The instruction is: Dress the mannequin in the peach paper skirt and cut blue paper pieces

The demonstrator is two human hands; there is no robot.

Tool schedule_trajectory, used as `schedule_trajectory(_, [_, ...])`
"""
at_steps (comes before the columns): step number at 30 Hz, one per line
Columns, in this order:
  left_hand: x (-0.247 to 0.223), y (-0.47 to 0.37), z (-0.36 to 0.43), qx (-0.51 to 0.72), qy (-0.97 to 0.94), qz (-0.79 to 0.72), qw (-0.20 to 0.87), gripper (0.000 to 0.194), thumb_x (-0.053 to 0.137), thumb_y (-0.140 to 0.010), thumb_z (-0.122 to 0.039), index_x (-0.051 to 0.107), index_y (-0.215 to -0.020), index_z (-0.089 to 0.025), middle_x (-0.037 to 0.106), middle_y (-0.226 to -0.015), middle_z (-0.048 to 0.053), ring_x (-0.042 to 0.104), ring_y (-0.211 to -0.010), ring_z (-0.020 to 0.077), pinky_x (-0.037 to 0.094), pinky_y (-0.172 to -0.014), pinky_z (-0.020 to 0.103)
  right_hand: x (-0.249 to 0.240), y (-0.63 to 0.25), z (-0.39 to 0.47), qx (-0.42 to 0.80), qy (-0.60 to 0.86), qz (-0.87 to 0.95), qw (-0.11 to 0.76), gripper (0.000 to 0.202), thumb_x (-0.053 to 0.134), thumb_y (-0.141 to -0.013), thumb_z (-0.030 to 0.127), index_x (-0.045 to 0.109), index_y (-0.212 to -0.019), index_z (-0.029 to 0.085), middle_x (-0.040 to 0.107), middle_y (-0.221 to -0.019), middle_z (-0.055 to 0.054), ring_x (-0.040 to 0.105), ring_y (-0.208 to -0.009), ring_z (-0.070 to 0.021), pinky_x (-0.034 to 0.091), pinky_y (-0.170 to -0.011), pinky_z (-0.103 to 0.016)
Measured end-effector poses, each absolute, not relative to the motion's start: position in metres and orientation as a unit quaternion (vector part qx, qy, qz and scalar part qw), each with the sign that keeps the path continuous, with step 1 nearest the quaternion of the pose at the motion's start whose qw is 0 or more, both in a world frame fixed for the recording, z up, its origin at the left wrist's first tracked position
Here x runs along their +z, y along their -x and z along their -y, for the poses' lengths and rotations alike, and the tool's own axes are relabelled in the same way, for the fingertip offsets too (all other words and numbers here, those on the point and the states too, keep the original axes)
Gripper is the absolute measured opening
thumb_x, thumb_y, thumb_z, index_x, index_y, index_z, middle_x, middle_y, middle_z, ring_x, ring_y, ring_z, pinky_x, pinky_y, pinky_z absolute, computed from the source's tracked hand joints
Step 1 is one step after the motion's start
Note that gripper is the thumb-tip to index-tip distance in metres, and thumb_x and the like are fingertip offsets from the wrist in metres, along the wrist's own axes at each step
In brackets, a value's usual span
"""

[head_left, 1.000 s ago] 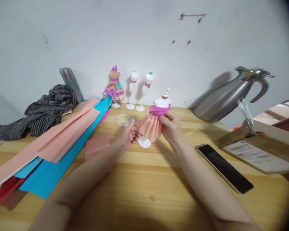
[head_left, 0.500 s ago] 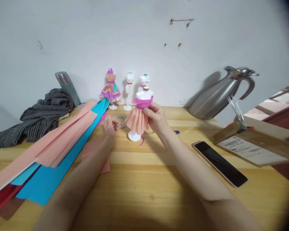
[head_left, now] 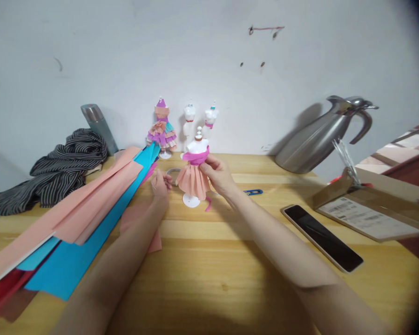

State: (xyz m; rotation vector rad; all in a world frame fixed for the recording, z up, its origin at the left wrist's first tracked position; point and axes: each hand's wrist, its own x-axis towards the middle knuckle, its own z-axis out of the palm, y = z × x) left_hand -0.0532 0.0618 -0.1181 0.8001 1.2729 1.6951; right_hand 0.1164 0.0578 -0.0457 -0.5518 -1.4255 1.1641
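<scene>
Mannequin [head_left: 197,146] moved leftward, right fingers [head_left: 214,161] pinching it, left fingers [head_left: 167,180] curled apart, hold unclear.

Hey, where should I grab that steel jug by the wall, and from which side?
Probably by the handle, coming from the right with the right hand. On the steel jug, it curves out and down on that side, opposite the spout, with a gap for fingers. Reach in above the cardboard box in front.

Nothing is legible, not even the box label [head_left: 368,217].
</scene>
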Motion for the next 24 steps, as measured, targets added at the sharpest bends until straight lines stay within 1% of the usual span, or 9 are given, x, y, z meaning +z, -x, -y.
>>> schedule_trajectory(3, [-0.115,0.051,-0.058,0.663,-0.340,-0.514,0.424,0.048,0.036,-0.092,-0.046,0.053,-0.059,-0.015,0.049,-0.044,0.000,0.041,-0.036,0.0089,0.027,-0.039,0.023,-0.045,-0.123,-0.058,0.453,0.245,0.639,0.571,0.038,0.072,-0.067,0.057,0.073,-0.084,0.023,0.073,-0.088,-0.002,0.065,-0.087,-0.0210,0.048,-0.087,-0.035])
schedule_trajectory(6, [-0.114,0.048,-0.055,0.651,-0.364,-0.522,0.415,0.046,0.036,-0.093,-0.040,0.054,-0.060,-0.014,0.050,-0.045,0.000,0.042,-0.038,0.0087,0.029,-0.042,0.023,-0.046,-0.132,-0.059,0.412,0.247,0.670,0.566,0.040,0.061,-0.076,0.061,0.073,-0.087,0.023,0.072,-0.089,-0.002,0.064,-0.090,-0.0210,0.046,-0.089,-0.034])
schedule_trajectory(9, [-0.116,0.046,-0.055,0.647,-0.373,-0.524,0.409,0.046,0.036,-0.092,-0.040,0.054,-0.059,-0.014,0.051,-0.046,0.001,0.043,-0.039,0.0086,0.030,-0.043,0.023,-0.045,-0.140,-0.059,0.375,0.259,0.706,0.542,0.043,0.050,-0.086,0.058,0.072,-0.092,0.022,0.071,-0.093,-0.002,0.062,-0.091,-0.0209,0.045,-0.088,-0.034])
schedule_trajectory(13, [-0.119,0.046,-0.058,0.642,-0.379,-0.529,0.407,0.046,0.036,-0.090,-0.045,0.054,-0.060,-0.015,0.051,-0.045,0.000,0.043,-0.038,0.0089,0.030,-0.043,0.022,-0.039,-0.145,-0.055,0.316,0.282,0.751,0.506,0.045,0.049,-0.087,0.057,0.071,-0.100,0.019,0.070,-0.094,-0.004,0.061,-0.091,-0.0219,0.046,-0.088,-0.035])
schedule_trajectory(15, [-0.120,0.047,-0.058,0.642,-0.379,-0.529,0.406,0.046,0.036,-0.090,-0.046,0.053,-0.061,-0.015,0.051,-0.046,0.000,0.043,-0.038,0.0090,0.030,-0.042,0.022,-0.038,-0.145,-0.055,0.319,0.281,0.750,0.507,0.046,0.049,-0.086,0.057,0.069,-0.104,0.019,0.070,-0.101,-0.005,0.061,-0.097,-0.0228,0.044,-0.093,-0.036])
schedule_trajectory(17, [-0.120,0.046,-0.058,0.642,-0.380,-0.528,0.405,0.045,0.036,-0.089,-0.046,0.053,-0.061,-0.015,0.052,-0.047,0.000,0.043,-0.039,0.0088,0.031,-0.043,0.022,-0.040,-0.146,-0.055,0.358,0.271,0.735,0.509,0.049,0.048,-0.086,0.060,0.068,-0.108,0.020,0.069,-0.110,-0.006,0.061,-0.104,-0.0234,0.043,-0.098,-0.038])
schedule_trajectory(19, [-0.120,0.046,-0.057,0.639,-0.387,-0.533,0.397,0.046,0.036,-0.089,-0.046,0.053,-0.060,-0.015,0.052,-0.047,0.001,0.043,-0.039,0.0088,0.032,-0.043,0.022,-0.044,-0.148,-0.057,0.410,0.256,0.710,0.512,0.052,0.046,-0.085,0.063,0.067,-0.110,0.021,0.069,-0.112,-0.007,0.062,-0.106,-0.0234,0.043,-0.099,-0.040])
schedule_trajectory(22, [-0.120,0.046,-0.056,0.631,-0.404,-0.546,0.374,0.048,0.033,-0.090,-0.048,0.053,-0.061,-0.016,0.052,-0.048,0.001,0.046,-0.041,0.0099,0.035,-0.044,0.023,-0.054,-0.155,-0.059,0.439,0.278,0.657,0.547,0.045,0.059,-0.078,0.059,0.069,-0.100,0.021,0.072,-0.099,-0.006,0.066,-0.094,-0.0213,0.047,-0.093,-0.038])
schedule_trajectory(24, [-0.119,0.049,-0.058,0.624,-0.420,-0.559,0.349,0.050,0.027,-0.091,-0.049,0.053,-0.064,-0.016,0.052,-0.050,0.001,0.047,-0.042,0.0106,0.035,-0.044,0.023,-0.064,-0.161,-0.060,0.425,0.332,0.607,0.584,0.034,0.067,-0.073,0.052,0.068,-0.083,0.019,0.072,-0.078,-0.004,0.066,-0.076,-0.0176,0.051,-0.080,-0.033])
